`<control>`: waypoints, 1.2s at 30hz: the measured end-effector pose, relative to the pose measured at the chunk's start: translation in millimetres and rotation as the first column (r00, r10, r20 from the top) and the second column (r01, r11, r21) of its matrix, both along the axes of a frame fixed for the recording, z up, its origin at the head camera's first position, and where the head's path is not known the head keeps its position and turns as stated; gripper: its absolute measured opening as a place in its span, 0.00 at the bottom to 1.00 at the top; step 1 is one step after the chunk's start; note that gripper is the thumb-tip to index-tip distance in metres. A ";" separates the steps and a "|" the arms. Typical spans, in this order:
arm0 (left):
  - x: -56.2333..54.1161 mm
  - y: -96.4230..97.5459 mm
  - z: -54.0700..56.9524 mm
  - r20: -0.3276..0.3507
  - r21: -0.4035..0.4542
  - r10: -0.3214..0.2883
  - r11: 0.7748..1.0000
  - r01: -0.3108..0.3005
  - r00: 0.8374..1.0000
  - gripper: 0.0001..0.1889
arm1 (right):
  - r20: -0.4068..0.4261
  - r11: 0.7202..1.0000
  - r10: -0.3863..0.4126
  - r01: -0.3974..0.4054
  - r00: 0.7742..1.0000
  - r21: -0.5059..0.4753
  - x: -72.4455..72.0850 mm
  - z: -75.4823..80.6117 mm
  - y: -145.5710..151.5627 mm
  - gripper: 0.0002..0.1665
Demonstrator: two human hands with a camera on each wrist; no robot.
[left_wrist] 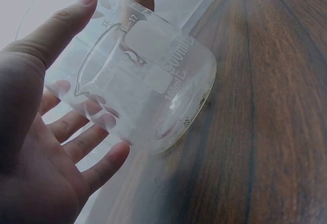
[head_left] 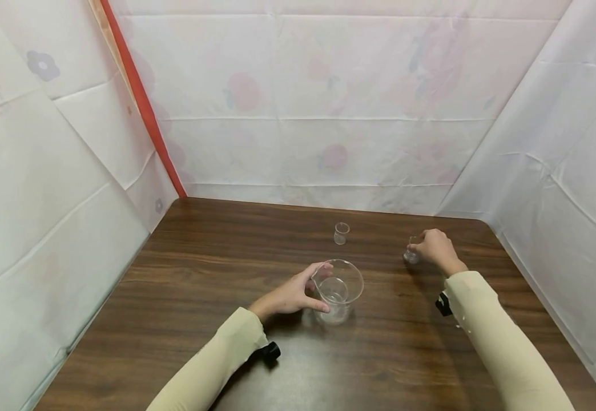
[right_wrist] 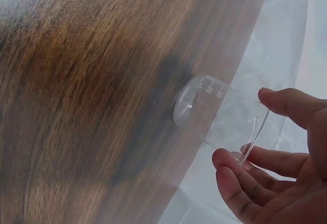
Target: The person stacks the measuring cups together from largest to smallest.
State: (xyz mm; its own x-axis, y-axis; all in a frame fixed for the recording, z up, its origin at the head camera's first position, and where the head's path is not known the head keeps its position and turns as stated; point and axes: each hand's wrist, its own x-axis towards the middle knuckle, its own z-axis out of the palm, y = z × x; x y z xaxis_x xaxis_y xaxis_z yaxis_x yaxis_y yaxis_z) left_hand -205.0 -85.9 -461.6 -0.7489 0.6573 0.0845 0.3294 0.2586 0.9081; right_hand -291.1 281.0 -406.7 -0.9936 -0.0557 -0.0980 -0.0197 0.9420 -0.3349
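My left hand (head_left: 295, 292) grips a large glass beaker (head_left: 355, 295) from its left side, thumb in front and fingers behind. Inside that beaker stands a smaller beaker (head_left: 334, 290); white volume marks show through the glass in the left wrist view. Farther back on the right, my right hand (head_left: 434, 249) pinches a small beaker (right_wrist: 204, 109) by its rim between thumb and fingertips. Marks of 10, 20 and 30 are printed on it, and its base is close over the table. A tiny beaker (head_left: 341, 234) stands upright behind the large one, apart from both hands.
The brown wood-grain table (head_left: 200, 274) is enclosed at the back and both sides by pale printed sheets (head_left: 298, 103). A red strip (head_left: 144, 103) runs down to the back left corner. Black wrist devices (head_left: 271, 352) sit at both cuffs.
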 end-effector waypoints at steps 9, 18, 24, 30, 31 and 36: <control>0.6 0.6 0.3 -0.002 -0.011 0.001 1.000 -0.001 1.000 0.48 | -0.013 1.000 -0.009 0.009 1.000 -0.012 1.9 2.6 1.2 0.35; 2.6 0.2 0.5 0.014 -0.020 0.014 1.000 -0.014 1.000 0.48 | -0.034 1.000 -0.022 0.021 0.999 -0.020 4.4 3.6 -0.6 0.35; 2.7 0.3 0.6 0.010 -0.024 0.018 1.000 -0.018 1.000 0.48 | -0.034 0.999 -0.023 0.022 0.999 -0.039 6.2 6.8 -2.3 0.34; 1.8 0.8 0.7 0.001 -0.021 0.018 1.000 -0.018 1.000 0.48 | -0.055 0.999 -0.020 0.018 0.998 -0.035 5.9 10.3 -3.6 0.35; 1.9 0.7 0.8 0.001 -0.022 0.019 1.000 -0.018 1.000 0.48 | -0.057 0.999 -0.019 0.017 0.998 -0.035 6.0 10.8 -3.9 0.35; 2.3 0.6 0.8 -0.001 -0.019 0.013 1.000 -0.013 1.000 0.48 | -0.054 0.999 -0.018 0.016 0.998 -0.042 7.4 13.0 -5.4 0.35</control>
State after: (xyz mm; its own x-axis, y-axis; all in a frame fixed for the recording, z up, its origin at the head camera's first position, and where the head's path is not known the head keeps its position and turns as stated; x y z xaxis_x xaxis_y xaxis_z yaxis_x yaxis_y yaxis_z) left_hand -202.7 -85.4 -460.8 -0.7572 0.6491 0.0724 0.3265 0.2801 0.9028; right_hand -283.6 275.6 -393.6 -0.9983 -0.0419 -0.0417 -0.0233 0.9276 -0.3729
